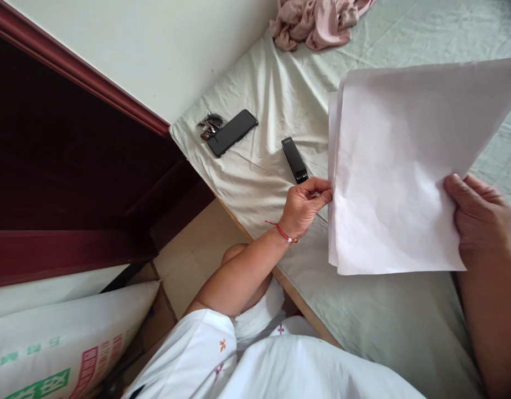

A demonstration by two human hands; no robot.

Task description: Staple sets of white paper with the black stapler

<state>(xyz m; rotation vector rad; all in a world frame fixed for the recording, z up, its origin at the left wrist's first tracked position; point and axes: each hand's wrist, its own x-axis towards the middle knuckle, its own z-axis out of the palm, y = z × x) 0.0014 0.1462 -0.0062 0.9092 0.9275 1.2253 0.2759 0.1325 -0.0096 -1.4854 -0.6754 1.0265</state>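
Pinched right of the frame's center between thumb and fingers of the left hand [303,208], nearly closed: the left edge of a stack of white sheets of paper [400,166]. Gripped at the right of the frame by the right hand [483,213], closed around the edge: the right side of the same stack, with thumb on the front sheet and other fingers partly hidden behind. Held up between both hands across the right half of the frame, blank on the visible face, slightly uneven along the left edges.

Around the left wrist, a red cord bracelet [286,235]. Just above the left hand in the frame, a black stapler [294,158], lying aslant; hard to tell whether touching. Farther toward the upper left, a black phone [233,133], with a bunch of keys [210,125] against one end. Beneath these, a wrinkled pale green cloth [255,183]. At top center, a crumpled pink cloth [317,22]. At bottom center, white clothing [309,368]. At the left edge, dark red furniture [64,138]; at lower left, a white sack [72,332] with green and red lettering.
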